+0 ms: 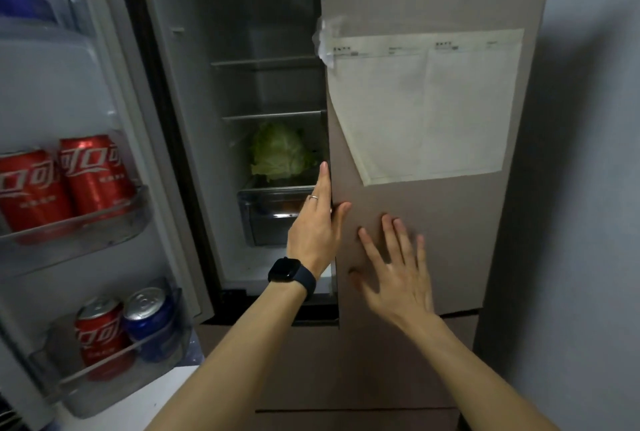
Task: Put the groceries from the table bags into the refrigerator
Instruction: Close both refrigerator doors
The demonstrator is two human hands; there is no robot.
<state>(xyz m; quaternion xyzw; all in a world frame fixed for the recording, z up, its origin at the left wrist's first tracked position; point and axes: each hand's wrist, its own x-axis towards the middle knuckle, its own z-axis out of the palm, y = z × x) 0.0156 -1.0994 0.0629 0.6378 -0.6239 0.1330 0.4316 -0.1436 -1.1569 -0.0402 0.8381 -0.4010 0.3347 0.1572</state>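
Your left hand (317,222) grips the right door (450,222) at its edge, most fingers hidden behind it. At its 4 o'clock your blurred right hand (398,268) lies spread flat against the door.

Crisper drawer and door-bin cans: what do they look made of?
Crisper drawer: clear, slightly smoky plastic, its front see-through and glossy. Red cans: likely aluminium with glossy printed sides; the lower red can shows a bare silvery top.

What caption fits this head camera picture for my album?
Left hand holds the edge of the right fridge door, right hand spread before it; cabbage and cola cans already stored.
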